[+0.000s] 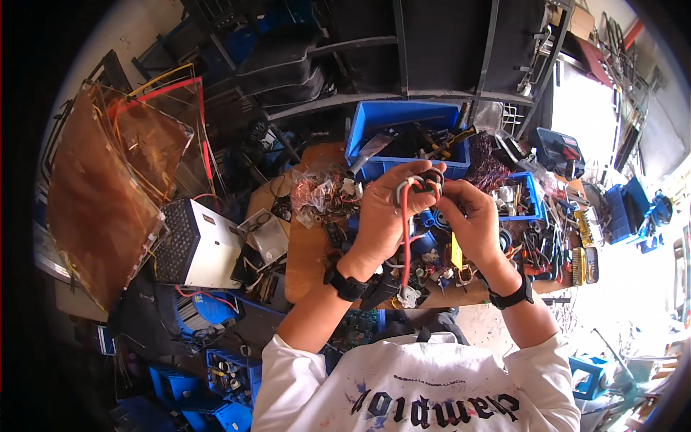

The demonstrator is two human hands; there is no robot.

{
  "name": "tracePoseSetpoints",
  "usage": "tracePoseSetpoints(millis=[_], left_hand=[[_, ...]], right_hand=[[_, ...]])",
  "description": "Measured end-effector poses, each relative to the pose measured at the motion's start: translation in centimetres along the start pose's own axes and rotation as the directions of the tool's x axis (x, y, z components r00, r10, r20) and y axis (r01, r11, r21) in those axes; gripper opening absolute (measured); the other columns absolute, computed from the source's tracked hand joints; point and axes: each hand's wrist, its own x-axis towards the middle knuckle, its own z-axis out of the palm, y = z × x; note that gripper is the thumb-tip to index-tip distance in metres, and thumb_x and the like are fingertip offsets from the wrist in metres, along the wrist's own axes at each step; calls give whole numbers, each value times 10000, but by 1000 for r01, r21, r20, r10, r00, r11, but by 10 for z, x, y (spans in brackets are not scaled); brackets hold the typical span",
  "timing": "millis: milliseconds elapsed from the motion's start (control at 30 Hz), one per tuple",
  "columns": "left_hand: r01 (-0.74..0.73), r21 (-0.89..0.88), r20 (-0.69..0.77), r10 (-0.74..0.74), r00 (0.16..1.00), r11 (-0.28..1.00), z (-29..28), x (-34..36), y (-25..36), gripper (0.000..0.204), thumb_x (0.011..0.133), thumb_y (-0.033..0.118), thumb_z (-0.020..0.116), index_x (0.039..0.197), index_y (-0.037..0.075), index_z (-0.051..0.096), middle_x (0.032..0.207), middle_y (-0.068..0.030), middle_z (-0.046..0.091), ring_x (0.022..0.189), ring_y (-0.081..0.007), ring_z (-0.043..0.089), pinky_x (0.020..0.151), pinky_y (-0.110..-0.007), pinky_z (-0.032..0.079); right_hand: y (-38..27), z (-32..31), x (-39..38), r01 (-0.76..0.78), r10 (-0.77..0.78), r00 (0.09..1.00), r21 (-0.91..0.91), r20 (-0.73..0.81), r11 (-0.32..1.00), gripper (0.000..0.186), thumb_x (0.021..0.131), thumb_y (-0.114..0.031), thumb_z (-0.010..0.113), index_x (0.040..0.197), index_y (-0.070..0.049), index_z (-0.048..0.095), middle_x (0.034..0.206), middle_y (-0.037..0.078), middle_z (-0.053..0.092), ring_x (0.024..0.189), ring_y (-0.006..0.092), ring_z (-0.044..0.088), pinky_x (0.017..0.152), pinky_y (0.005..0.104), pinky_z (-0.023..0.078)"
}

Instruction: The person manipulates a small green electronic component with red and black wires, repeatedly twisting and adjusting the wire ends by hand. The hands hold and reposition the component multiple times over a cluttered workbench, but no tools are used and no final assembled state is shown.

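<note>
Raised over the cluttered workbench, my left hand (pixel 383 219) is closed round a small bundle of red and grey wires (pixel 405 234). My right hand (pixel 471 222) pinches the upper loop of the same bundle with its thumb and fingers. A dark piece sits among the wires between my fingertips, too small to make out. From my left hand the red wire hangs down to a greyish-white lump (pixel 409 297) near the bench's front edge. Both wrists wear dark bands.
Behind my hands stands a blue bin (pixel 367 111) of tools. A smaller blue tray (pixel 537 201) of parts is to the right, near scattered hand tools (pixel 543 259). Left lie a plastic bag (pixel 313 191) and a white metal case (pixel 212 248). Bare wood (pixel 302 270) shows on the bench (pixel 296 288).
</note>
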Motion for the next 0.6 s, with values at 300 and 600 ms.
tracePoseSetpoints(millis=[300, 600], left_hand=[[-287, 357, 60, 285, 957, 889, -1, 3, -9, 391, 841, -111, 671, 1205, 2, 580, 1192, -112, 615, 1091, -193, 638, 956, -324, 541], [-341, 637, 160, 314, 936, 691, -4, 0, -2, 429, 809, -161, 666, 1207, -16, 598, 1216, -101, 546, 1128, -232, 635, 961, -336, 549]], right_hand=[[-22, -5, 7, 176, -181, 983, -133, -28, 975, 150, 826, -58, 736, 932, 18, 662, 870, 82, 652, 745, 159, 639, 705, 293, 509], [-32, -14, 13, 248, -233, 967, -179, 103, 952, 88, 835, -16, 690, 903, 22, 649, 862, 91, 641, 758, 178, 626, 703, 286, 498]])
